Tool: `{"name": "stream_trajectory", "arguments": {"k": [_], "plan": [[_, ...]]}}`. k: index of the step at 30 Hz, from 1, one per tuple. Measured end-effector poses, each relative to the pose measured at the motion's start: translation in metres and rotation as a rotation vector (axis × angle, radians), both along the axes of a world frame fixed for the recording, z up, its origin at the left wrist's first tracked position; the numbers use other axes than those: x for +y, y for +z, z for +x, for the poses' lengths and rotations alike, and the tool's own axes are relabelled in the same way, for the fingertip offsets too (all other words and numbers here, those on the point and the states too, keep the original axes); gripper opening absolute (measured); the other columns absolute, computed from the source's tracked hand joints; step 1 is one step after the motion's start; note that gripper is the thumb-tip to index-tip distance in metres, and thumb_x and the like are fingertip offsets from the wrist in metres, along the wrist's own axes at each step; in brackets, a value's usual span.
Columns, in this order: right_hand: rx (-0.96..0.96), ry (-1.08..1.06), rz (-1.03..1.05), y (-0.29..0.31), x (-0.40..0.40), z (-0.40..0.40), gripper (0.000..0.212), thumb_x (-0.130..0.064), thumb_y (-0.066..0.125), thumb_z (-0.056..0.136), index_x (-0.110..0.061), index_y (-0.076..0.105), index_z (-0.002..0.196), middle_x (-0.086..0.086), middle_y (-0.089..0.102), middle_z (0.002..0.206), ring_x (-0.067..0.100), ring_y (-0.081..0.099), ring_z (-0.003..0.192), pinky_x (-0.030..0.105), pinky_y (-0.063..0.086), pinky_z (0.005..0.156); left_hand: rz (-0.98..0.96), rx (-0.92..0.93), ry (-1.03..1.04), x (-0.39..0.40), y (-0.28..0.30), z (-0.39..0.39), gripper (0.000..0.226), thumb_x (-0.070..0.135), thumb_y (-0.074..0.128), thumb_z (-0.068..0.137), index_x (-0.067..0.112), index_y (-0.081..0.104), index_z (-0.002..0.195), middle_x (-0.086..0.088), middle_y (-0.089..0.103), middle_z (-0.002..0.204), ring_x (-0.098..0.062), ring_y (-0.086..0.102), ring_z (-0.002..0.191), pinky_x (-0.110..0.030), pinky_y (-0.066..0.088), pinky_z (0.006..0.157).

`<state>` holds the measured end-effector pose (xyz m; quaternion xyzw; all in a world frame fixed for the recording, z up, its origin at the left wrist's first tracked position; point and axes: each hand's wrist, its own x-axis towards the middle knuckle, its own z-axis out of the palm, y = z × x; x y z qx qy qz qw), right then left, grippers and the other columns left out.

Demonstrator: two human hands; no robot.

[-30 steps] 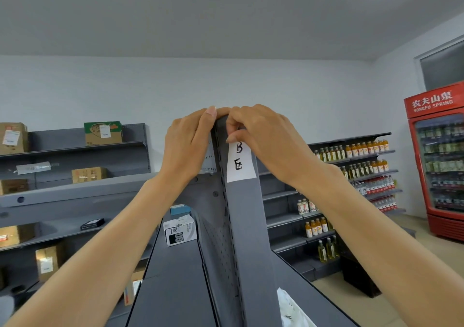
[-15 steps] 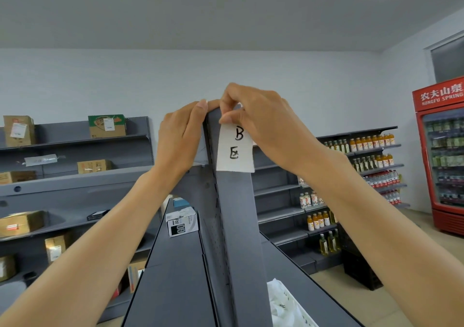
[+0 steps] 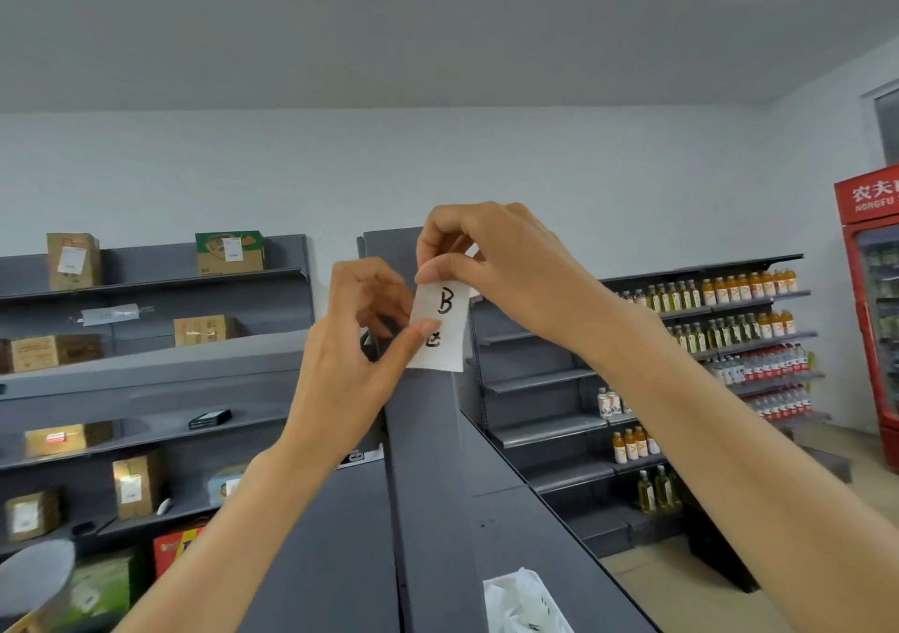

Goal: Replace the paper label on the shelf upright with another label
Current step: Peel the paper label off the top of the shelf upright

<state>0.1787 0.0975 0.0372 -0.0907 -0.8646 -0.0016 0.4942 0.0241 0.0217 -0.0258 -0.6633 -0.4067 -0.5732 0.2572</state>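
Observation:
A white paper label (image 3: 445, 335) with a handwritten "B" and a second letter below it hangs in front of the dark grey shelf upright (image 3: 423, 462). My right hand (image 3: 496, 267) pinches its top edge between thumb and fingers. My left hand (image 3: 360, 340) pinches its lower left edge with thumb and forefinger, covering part of the lower letter. The top of the upright shows bare behind the hands. I cannot tell whether the label still touches the upright.
Grey shelves on the left hold cardboard boxes (image 3: 73, 260). Shelves on the right carry rows of drink bottles (image 3: 729, 292). A red drinks fridge (image 3: 871, 311) stands at the far right. A white plastic bag (image 3: 523, 603) lies on the shelf below.
The label has come down from the top of the upright with my right hand. My left hand left the upright's top and now pinches the label's lower edge.

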Motion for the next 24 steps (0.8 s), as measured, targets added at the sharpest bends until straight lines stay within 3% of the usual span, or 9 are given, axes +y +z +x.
{"name": "stream_trajectory", "arguments": {"k": [2,6,8,14,17,20,24], "plan": [[-0.008,0.057,-0.032,0.000,0.008,0.002,0.008,-0.026,0.069,0.090,-0.027,0.069,0.082,-0.010,0.073,0.085,0.009,0.068,0.087,0.038,0.057,0.080,-0.002,-0.027,0.018,0.003,-0.002,0.008,0.054,0.017,0.073,0.087,0.058,0.038,0.094,0.006,0.071,0.090,-0.012,0.070,0.082,-0.027,0.057,0.066],[0.039,0.214,-0.109,-0.004,0.019,0.012,0.017,-0.005,0.061,0.096,-0.020,0.070,0.094,-0.015,0.073,0.094,0.003,0.066,0.091,0.011,0.050,0.077,-0.015,-0.050,0.054,0.007,-0.005,0.016,0.049,0.013,0.070,0.090,0.052,0.041,0.090,-0.001,0.072,0.091,-0.013,0.072,0.082,-0.034,0.059,0.065],[0.036,0.248,-0.130,-0.009,0.024,0.016,0.026,0.002,0.054,0.097,-0.019,0.067,0.099,-0.016,0.072,0.100,0.004,0.066,0.096,0.005,0.049,0.079,-0.020,-0.071,0.068,0.009,-0.006,0.017,0.046,0.013,0.070,0.090,0.048,0.041,0.090,-0.002,0.072,0.092,-0.014,0.072,0.083,-0.034,0.060,0.066],[-0.011,0.278,-0.178,-0.020,0.037,0.016,0.027,0.000,0.052,0.099,-0.023,0.066,0.095,-0.012,0.071,0.108,0.002,0.065,0.105,0.008,0.048,0.080,-0.043,-0.151,0.094,0.009,-0.007,0.022,0.035,0.013,0.068,0.091,0.037,0.043,0.091,-0.005,0.070,0.095,-0.017,0.074,0.082,-0.042,0.061,0.064],[-0.025,0.297,-0.218,-0.025,0.042,0.016,0.021,-0.007,0.056,0.101,-0.024,0.067,0.097,-0.014,0.070,0.110,0.001,0.064,0.107,0.015,0.048,0.088,-0.060,-0.218,0.054,0.009,-0.007,0.028,0.029,0.012,0.067,0.092,0.030,0.044,0.093,-0.007,0.068,0.093,-0.020,0.075,0.082,-0.057,0.059,0.066],[-0.043,0.337,-0.287,-0.031,0.044,0.017,0.019,-0.009,0.068,0.094,-0.026,0.064,0.102,-0.013,0.068,0.111,0.004,0.066,0.103,0.018,0.051,0.084,-0.043,-0.272,-0.024,0.006,-0.006,0.033,0.025,0.010,0.064,0.094,0.026,0.045,0.093,-0.004,0.064,0.090,-0.029,0.073,0.083,-0.067,0.053,0.069],[-0.016,0.439,-0.365,-0.037,0.048,0.022,0.041,-0.001,0.081,0.080,-0.022,0.062,0.110,-0.001,0.072,0.103,0.009,0.073,0.083,0.024,0.061,0.078,-0.050,-0.259,-0.043,0.008,-0.006,0.043,0.030,0.005,0.061,0.095,0.031,0.048,0.098,0.013,0.066,0.093,-0.016,0.072,0.086,-0.056,0.055,0.077]]}}
